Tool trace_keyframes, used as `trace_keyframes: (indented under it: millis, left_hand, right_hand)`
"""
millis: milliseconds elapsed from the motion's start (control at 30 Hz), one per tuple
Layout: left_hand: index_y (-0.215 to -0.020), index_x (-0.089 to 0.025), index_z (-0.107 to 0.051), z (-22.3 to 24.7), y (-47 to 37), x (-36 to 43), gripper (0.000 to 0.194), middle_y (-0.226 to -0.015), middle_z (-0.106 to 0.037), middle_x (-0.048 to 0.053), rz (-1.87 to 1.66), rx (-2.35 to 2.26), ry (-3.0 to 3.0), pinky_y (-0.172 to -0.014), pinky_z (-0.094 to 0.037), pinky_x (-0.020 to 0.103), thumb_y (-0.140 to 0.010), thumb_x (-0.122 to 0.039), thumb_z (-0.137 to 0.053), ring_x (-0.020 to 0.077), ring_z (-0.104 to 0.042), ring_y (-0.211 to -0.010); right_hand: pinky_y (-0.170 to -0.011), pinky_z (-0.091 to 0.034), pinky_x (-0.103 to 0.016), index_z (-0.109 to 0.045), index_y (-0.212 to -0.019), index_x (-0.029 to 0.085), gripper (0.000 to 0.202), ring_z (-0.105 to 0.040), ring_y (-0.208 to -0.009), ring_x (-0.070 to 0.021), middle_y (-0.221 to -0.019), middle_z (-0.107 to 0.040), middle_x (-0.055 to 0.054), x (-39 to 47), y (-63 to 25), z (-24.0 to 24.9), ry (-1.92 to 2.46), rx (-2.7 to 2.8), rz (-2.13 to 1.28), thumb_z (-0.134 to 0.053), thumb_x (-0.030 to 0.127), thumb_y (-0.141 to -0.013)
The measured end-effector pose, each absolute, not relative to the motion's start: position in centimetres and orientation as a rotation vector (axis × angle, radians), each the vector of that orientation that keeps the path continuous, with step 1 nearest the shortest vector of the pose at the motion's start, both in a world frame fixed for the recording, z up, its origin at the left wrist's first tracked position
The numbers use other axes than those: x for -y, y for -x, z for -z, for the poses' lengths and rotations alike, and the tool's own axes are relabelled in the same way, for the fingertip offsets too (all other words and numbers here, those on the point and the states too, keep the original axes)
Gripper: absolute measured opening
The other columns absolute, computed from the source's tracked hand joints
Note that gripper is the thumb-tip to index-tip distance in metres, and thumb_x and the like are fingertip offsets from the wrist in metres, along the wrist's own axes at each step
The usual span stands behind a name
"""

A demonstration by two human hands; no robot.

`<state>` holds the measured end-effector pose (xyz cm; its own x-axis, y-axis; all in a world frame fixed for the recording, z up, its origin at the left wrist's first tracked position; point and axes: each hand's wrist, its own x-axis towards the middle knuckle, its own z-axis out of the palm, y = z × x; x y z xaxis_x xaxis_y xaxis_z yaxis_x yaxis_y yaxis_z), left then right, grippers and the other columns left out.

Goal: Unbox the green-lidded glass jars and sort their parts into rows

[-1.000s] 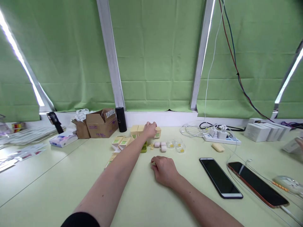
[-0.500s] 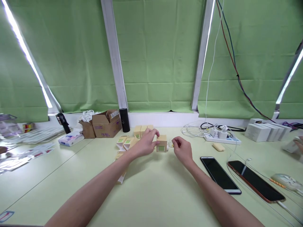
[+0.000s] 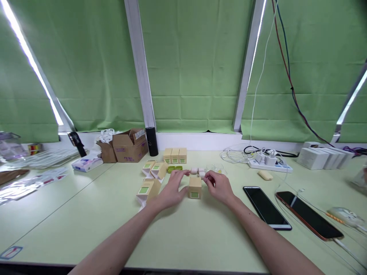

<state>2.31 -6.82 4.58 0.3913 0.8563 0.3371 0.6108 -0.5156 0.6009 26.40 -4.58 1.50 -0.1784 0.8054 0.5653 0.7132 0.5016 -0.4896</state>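
Note:
A small tan box with a green label stands on the table between my hands. My left hand is at its left side, thumb and fingers apart, with the thumb close to the box. My right hand has its thumb and fingers pinched near the box's upper right edge; what they hold, if anything, is too small to name. Just behind the box lie small white and pink pieces. Green items lie beyond my left hand. Opened tan boxes rest to the left, and three closed ones stand farther back.
A cardboard carton and a black cylinder stand at the back left. On the right are two phones, a power strip, loose cables and white boxes. A person's arm shows at the far left.
The tan box has come down and nearer, from my left hand's grip onto the table. My left hand has opened beside it. My right hand has moved left, up to the box.

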Motion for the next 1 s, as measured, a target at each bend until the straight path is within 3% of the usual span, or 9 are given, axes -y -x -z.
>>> trace_keyframes:
  millis: [200,400,667,833,1000]
  left_hand:
    - [-0.143,-0.028,-0.054,-2.5,-2.4,6.1,0.061,-0.133,-0.059,0.008,-0.851,-1.268,-2.263,-0.122,-0.036,0.046,-0.084,-0.011,-0.049,0.0259,-0.045,-0.137]
    - [-0.133,-0.026,-0.061,-2.0,-2.3,5.8,0.050,-0.129,-0.061,0.009,-0.879,-1.298,-2.272,-0.121,-0.038,0.046,-0.085,-0.013,-0.051,0.0270,-0.046,-0.135]
    - [-0.109,-0.027,-0.064,-2.5,-2.5,6.2,0.023,-0.117,-0.066,0.008,-0.957,-1.382,-2.249,-0.110,-0.045,0.046,-0.091,-0.023,-0.051,0.0286,-0.052,-0.124]
    - [-0.095,-0.025,-0.063,-2.5,-2.9,6.4,0.013,-0.106,-0.064,0.008,-0.956,-1.411,-2.223,-0.101,-0.049,0.042,-0.094,-0.026,-0.049,0.0277,-0.057,-0.114]
    - [-0.100,-0.026,-0.062,-2.4,-3.0,6.6,0.012,-0.113,-0.062,0.008,-0.971,-1.448,-2.142,-0.104,-0.049,0.043,-0.090,-0.027,-0.057,0.0273,-0.058,-0.116]
  right_hand:
    - [-0.066,-0.036,-0.027,-0.057,-0.088,0.023,0.006,-0.055,-0.058,-0.0151,-0.064,-0.063,0.003,5.8,-26.5,-1.8,1.064,2.145,-0.148,-0.059,0.028,-0.087]
    - [-0.063,-0.034,-0.026,-0.051,-0.096,0.024,0.018,-0.054,-0.058,-0.0160,-0.065,-0.062,0.005,5.7,-26.3,-1.4,1.094,2.153,-0.190,-0.057,0.020,-0.079]
    - [-0.062,-0.036,-0.026,-0.052,-0.096,0.025,0.013,-0.057,-0.061,-0.0165,-0.071,-0.064,0.003,4.2,-26.4,-0.3,1.208,2.027,-0.179,-0.052,0.019,-0.084]
    - [-0.065,-0.043,-0.027,-0.052,-0.100,0.025,0.010,-0.064,-0.068,-0.0167,-0.089,-0.071,0.000,4.0,-25.9,-0.2,1.156,1.915,-0.296,-0.050,0.022,-0.090]
    - [-0.067,-0.047,-0.028,-0.052,-0.103,0.026,0.014,-0.067,-0.071,-0.0170,-0.099,-0.073,-0.002,4.2,-25.7,-0.4,1.117,1.897,-0.379,-0.044,0.021,-0.092]
